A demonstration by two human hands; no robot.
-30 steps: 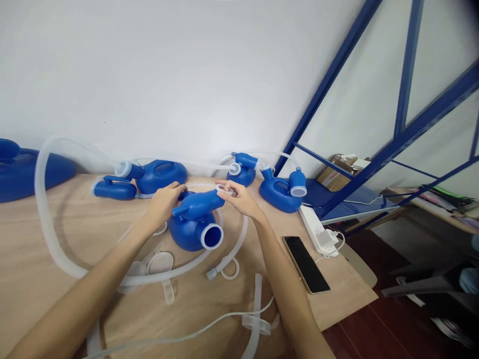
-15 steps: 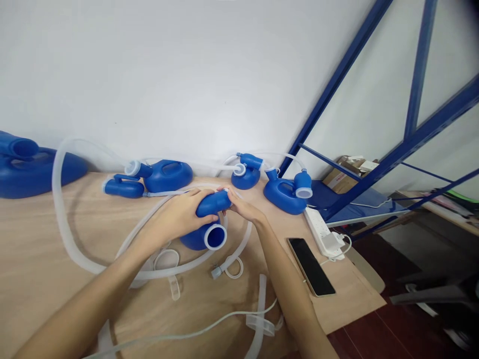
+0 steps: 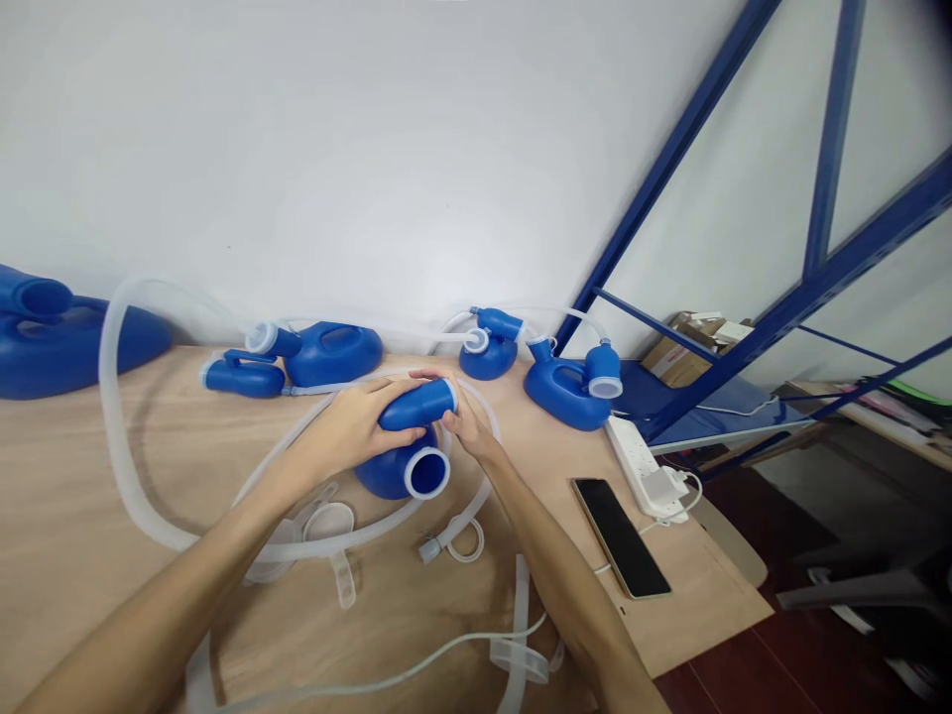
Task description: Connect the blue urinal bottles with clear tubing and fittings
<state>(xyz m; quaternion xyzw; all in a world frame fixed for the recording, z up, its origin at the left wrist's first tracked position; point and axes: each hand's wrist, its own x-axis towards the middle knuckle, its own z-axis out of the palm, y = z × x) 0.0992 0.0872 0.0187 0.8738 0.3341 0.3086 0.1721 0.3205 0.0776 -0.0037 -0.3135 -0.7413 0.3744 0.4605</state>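
Note:
My left hand (image 3: pixel 357 421) is wrapped round a blue plastic urinal cup (image 3: pixel 414 405), thumb below and fingers over the top. At the cup's right end, which has a pale rim, my right hand (image 3: pixel 462 421) grips with its fingers partly hidden behind. Just below the cup a blue urinal bottle (image 3: pixel 381 476) rests on the table, its white-rimmed mouth open towards me. A clear hose (image 3: pixel 338 543) loops around and in front of this bottle. To the front left lies a translucent cap with a strap (image 3: pixel 328 522); a hose end with a grey connector (image 3: pixel 429 549) lies to the front right.
More blue urinal bottles with hoses stand along the wall, including a left one (image 3: pixel 334 354) and a right one (image 3: pixel 565 392). A phone (image 3: pixel 623 535) and a white power strip (image 3: pixel 632 461) lie on the right. Blue shelving (image 3: pixel 669 223) rises beyond the table edge.
The cup has shifted slightly left and its pale-rimmed right end now shows. My right hand has moved from over that end to the cup's far side and edge.

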